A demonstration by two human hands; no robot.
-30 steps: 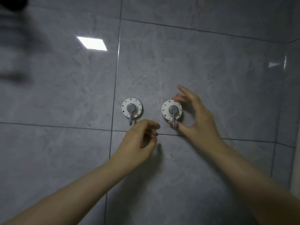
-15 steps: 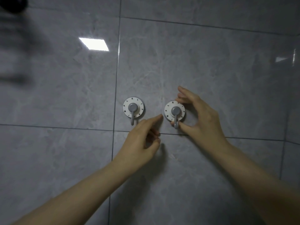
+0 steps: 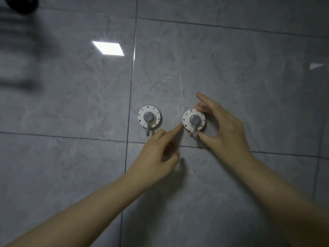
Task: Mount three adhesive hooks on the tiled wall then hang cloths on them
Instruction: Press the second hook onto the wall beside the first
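Note:
Two round white adhesive hooks with grey metal prongs sit side by side on the grey tiled wall (image 3: 231, 68). The left hook (image 3: 149, 118) is untouched. Around the right hook (image 3: 193, 120), my right hand (image 3: 224, 127) has its thumb under the prong and its fingers at the disc's upper right edge. My left hand (image 3: 158, 154) points its index finger at the disc's left edge, with the other fingers curled. No third hook and no cloth is in view.
Grout lines cross just below the hooks and left of the left hook. A dark blurred object (image 3: 21, 4) sits at the top left corner. A ceiling light reflection (image 3: 108, 48) shines on the left tile.
My left index finger has stretched up and right, from a curled hand below the hooks to the right hook's left edge. My right hand stays around that hook.

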